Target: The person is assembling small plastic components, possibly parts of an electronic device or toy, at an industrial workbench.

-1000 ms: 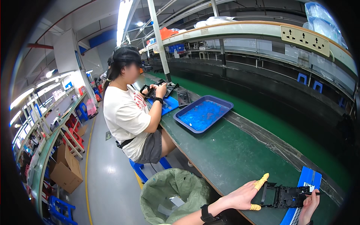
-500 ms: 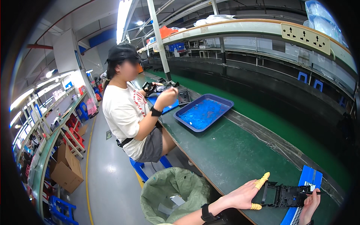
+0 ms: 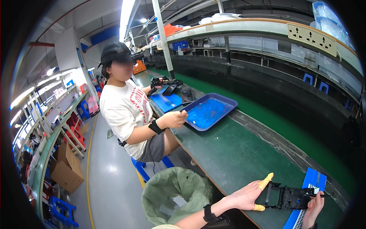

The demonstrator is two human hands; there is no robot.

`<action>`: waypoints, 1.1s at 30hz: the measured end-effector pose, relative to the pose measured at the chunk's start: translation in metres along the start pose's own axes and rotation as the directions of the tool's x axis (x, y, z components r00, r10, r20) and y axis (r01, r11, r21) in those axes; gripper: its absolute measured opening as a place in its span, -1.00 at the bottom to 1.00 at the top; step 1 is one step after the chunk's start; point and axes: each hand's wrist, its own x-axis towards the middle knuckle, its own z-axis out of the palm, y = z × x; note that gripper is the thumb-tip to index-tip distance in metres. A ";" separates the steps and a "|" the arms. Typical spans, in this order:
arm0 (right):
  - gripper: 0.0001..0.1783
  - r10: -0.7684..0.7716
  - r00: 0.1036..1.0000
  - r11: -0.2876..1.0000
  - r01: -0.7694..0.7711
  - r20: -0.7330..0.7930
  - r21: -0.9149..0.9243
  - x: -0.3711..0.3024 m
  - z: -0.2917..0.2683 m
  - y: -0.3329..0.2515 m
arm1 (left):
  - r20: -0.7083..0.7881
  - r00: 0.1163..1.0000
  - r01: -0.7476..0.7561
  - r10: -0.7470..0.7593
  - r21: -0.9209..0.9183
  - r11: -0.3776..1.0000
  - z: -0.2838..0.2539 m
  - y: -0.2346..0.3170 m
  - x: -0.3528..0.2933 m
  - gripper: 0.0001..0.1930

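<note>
Black, a flat plastic frame part (image 3: 291, 197) lies on the green bench (image 3: 236, 152), pinched between left hand (image 3: 247, 195) and right hand (image 3: 313, 206), apparently mid-assembly, needing steady alignment next, beyond which a co-worker (image 3: 126, 110) reaches a blue tray (image 3: 209, 111).

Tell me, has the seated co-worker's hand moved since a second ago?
Yes. The co-worker's hand was raised over the black parts farther along the bench; it has come down toward the camera, to the near corner of the blue tray.

Long green workbench (image 3: 244, 152), grey floor (image 3: 110, 183), bright ceiling strip light (image 3: 126, 11), shelving racks (image 3: 45, 126) at left.
</note>
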 end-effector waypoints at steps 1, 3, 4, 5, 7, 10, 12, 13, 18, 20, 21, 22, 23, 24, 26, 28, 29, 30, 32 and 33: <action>-0.86 -0.002 1.000 1.000 0.002 0.010 -0.014 -0.002 0.004 0.000 | -0.014 1.000 0.002 -0.002 -0.010 1.000 -0.004 0.000 -0.004 -0.01; -0.84 0.017 1.000 0.999 -0.016 -0.024 0.030 -0.003 0.007 0.002 | 0.007 0.998 0.059 -0.059 -0.149 0.987 -0.012 0.008 -0.005 0.02; -0.84 0.025 1.000 0.999 -0.024 -0.013 0.033 -0.003 0.008 0.001 | -0.080 0.997 -0.004 -0.009 -0.170 0.985 -0.009 0.005 -0.005 0.04; -0.84 0.052 0.997 0.995 -0.047 -0.058 0.086 -0.002 0.008 -0.001 | -0.100 0.994 0.007 -0.035 -0.260 0.965 -0.012 0.007 -0.004 0.06; -0.84 0.083 0.992 0.987 -0.069 -0.097 0.142 -0.001 0.011 -0.009 | -0.278 0.960 -0.107 -0.016 -0.420 0.901 -0.009 0.004 -0.004 0.07; -0.84 0.020 0.997 0.990 -0.010 -0.073 0.141 -0.001 0.009 -0.015 | -0.586 0.810 -0.331 0.011 -0.441 0.834 -0.020 0.004 0.003 0.05; -0.85 -0.010 0.999 0.989 0.018 -0.052 0.147 -0.003 0.011 -0.015 | -0.716 0.697 -0.435 -0.025 -0.450 0.780 -0.045 0.024 0.014 0.03; -0.86 -0.037 0.999 0.989 0.041 -0.029 0.145 -0.003 0.011 -0.012 | -0.768 0.639 -0.485 -0.039 -0.441 0.755 -0.059 0.036 0.024 0.01; -0.87 0.026 0.999 0.988 -0.021 -0.030 0.155 -0.002 0.007 -0.005 | -0.590 0.771 0.196 -0.238 -0.135 0.971 -0.107 0.063 0.087 -0.08; -0.87 0.056 0.998 0.985 -0.049 -0.038 0.164 -0.002 0.005 -0.006 | -0.414 0.848 0.394 -0.331 0.076 0.916 -0.093 0.052 0.114 -0.06; -0.87 0.072 0.995 0.986 -0.060 -0.071 0.157 -0.004 0.009 -0.008 | -0.327 0.865 0.458 -0.380 0.211 0.863 -0.083 0.038 0.127 -0.05; -0.88 0.073 0.994 0.984 -0.059 -0.079 0.168 -0.004 0.009 -0.007 | -0.288 0.848 0.521 -0.444 0.304 0.797 -0.072 0.029 0.137 -0.03; -0.88 0.046 0.998 0.990 -0.039 -0.051 0.138 -0.003 0.007 -0.008 | -0.249 0.828 0.561 -0.502 0.399 0.726 -0.058 0.022 0.144 -0.01; -0.88 0.047 0.998 0.993 -0.041 -0.049 0.112 -0.004 0.007 -0.008 | -0.271 0.824 0.566 -0.497 0.441 0.697 -0.044 0.008 0.148 0.01; -0.90 0.049 0.998 0.993 -0.044 -0.039 0.113 -0.005 0.012 -0.013 | -0.246 0.823 0.555 -0.512 0.539 0.633 -0.025 -0.013 0.151 0.05; -0.90 0.057 0.998 0.988 -0.054 -0.014 0.145 -0.008 0.016 -0.014 | -0.322 0.846 0.529 -0.425 0.608 0.593 -0.021 -0.022 0.149 0.03; -0.89 0.058 0.998 0.988 -0.056 -0.011 0.147 -0.009 0.017 -0.014 | -0.332 0.875 0.484 -0.353 0.629 0.608 -0.026 -0.023 0.144 0.02; -0.89 0.079 0.997 0.985 -0.075 -0.015 0.158 -0.009 0.019 -0.013 | -0.291 0.891 0.454 -0.349 0.603 0.656 -0.035 -0.022 0.135 0.02; -0.89 0.091 0.995 0.981 -0.084 -0.028 0.173 -0.011 0.023 -0.015 | -0.169 0.887 0.431 -0.429 0.638 0.639 -0.055 -0.009 0.104 0.04; -0.89 0.089 0.995 0.982 -0.082 -0.036 0.168 -0.008 0.017 -0.015 | -0.073 0.861 0.425 -0.503 0.647 0.633 -0.058 -0.001 0.095 0.07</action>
